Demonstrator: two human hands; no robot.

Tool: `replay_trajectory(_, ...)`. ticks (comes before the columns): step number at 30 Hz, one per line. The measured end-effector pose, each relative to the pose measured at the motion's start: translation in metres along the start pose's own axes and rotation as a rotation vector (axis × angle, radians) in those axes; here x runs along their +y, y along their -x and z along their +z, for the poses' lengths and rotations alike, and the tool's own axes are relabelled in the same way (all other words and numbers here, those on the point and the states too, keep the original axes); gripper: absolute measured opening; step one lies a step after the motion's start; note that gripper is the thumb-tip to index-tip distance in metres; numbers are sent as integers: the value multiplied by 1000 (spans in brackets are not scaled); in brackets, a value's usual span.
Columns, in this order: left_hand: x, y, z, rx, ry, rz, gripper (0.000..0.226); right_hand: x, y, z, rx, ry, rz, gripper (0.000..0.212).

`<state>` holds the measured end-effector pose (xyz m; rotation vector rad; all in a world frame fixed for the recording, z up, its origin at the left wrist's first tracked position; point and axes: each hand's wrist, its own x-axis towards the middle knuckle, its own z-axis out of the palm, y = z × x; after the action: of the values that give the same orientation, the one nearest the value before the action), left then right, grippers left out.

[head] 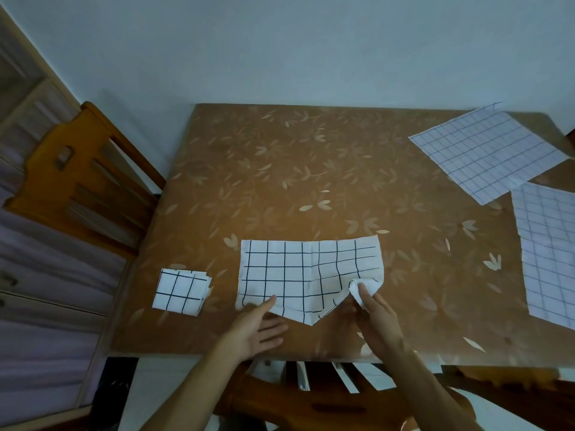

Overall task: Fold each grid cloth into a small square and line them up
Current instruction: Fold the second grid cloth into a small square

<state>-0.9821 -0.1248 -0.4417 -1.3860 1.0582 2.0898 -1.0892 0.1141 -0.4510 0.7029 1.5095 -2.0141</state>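
At the far left an orange-brown wooden chair (84, 178) stands beside the brown leaf-patterned table (311, 169). On the table's near left lies a small folded square of white cloth with a bold black grid (181, 291). Just to its right, apart from it, a larger white black-grid cloth (298, 275) lies spread in a wide strip near the front edge. The left hand (253, 329), open and flat, rests its fingertips on that cloth's near left part. The right hand (378, 318) pinches the cloth's lifted near right corner, though the exact grip is blurred. Further right, two flat white cloths with finer grids lie well apart from the hands: one (485, 152) at the far corner, one (549, 253) along the right edge.
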Motion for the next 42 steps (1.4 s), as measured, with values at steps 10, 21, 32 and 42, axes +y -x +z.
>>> replay_trajectory(10,-12,-9,44,-58,13,65,30,9,19,3,-263,26,159,20)
replay_trajectory(21,22,-5,11,1,-172,228,24,2,22,-23,-239,178,135,36)
replay_trajectory(32,20,-5,-10,100,-106,314,64,-16,15,-14,-36,418,-43,37)
replay_trajectory(42,-27,-24,-25,362,-1443,1126,63,-20,24,2,-31,195,-27,46)
